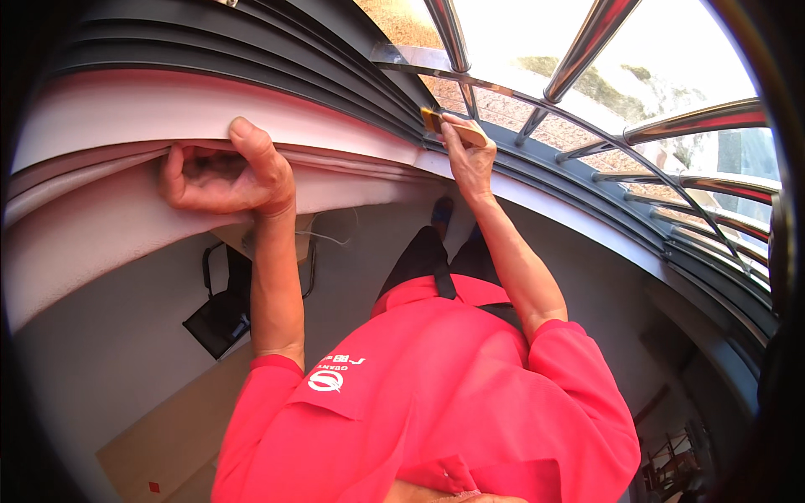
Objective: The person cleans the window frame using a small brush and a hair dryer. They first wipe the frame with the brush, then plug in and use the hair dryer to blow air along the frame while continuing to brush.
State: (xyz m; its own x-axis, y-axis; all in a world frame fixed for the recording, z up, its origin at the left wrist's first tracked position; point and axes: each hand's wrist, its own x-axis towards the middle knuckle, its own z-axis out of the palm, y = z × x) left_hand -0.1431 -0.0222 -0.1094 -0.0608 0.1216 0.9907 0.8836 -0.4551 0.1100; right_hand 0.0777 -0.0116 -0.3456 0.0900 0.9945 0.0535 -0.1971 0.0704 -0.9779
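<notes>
The left hand point(225, 172) curls over the edge of a pale, folded sheet of fabric or film point(109, 210) lying along a white window ledge point(126, 109), fingers tucked under the fold and the thumb pressed on top, so the material is pinched tight and seemingly kept from sliding. The right hand point(468, 155) reaches further along the same edge, its fingers closed round a small tan scraper-like tool point(457, 127) set against the seam where the ledge meets the dark window frame point(537, 180), a grip that suits pressing into the corner. Shiny metal railing bars point(587, 42) stand just outside the glass. Below, a black bag point(220, 314) lies on the grey floor point(117, 352).
</notes>
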